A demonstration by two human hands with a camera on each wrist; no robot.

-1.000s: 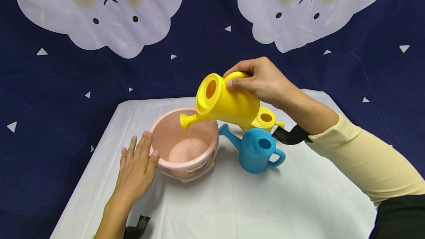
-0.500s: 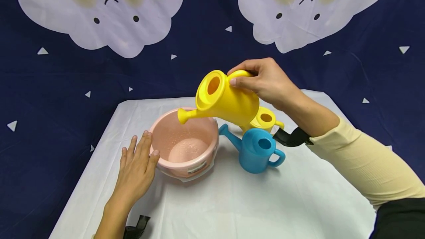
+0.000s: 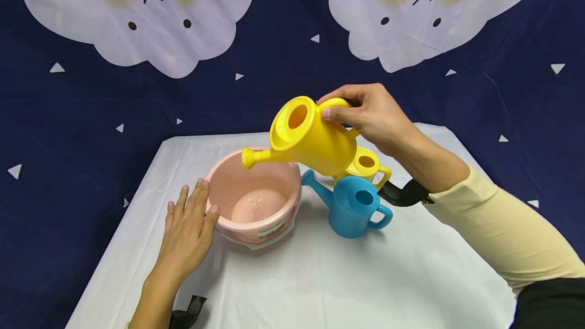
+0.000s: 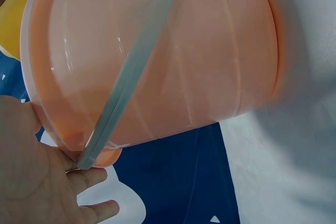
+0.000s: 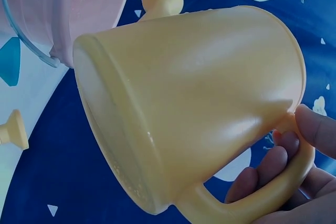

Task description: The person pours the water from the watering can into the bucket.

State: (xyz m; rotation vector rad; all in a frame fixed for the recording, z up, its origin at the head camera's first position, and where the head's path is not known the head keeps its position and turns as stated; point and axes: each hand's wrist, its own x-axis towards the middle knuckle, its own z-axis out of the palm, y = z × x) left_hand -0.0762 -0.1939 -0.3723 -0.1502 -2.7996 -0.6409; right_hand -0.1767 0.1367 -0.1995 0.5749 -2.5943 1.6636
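Note:
A yellow watering can (image 3: 315, 141) hangs tilted in the air, its spout end over the pink bucket (image 3: 274, 226). My right hand (image 3: 377, 116) grips its handle; in the right wrist view the fingers (image 5: 270, 166) curl round the handle of the can (image 5: 194, 93). My left hand (image 3: 187, 237) rests with straight fingers against the bucket's left rim. In the left wrist view the left hand (image 4: 42, 177) touches the rim of the bucket (image 4: 194, 51) beside its pale handle. Droplets dot the bucket's inside.
A blue watering can (image 3: 351, 212) stands upright right of the bucket, spout towards it. Behind it stands a second yellow watering can (image 3: 365, 162), partly hidden by the held one. All stand on a white-covered table (image 3: 365, 278) before a dark blue cloud-patterned backdrop (image 3: 283, 90).
The held yellow can has tipped back a little, its spout end rising and shifting slightly left, while my right hand has moved slightly right and down. My left hand has stayed at the bucket.

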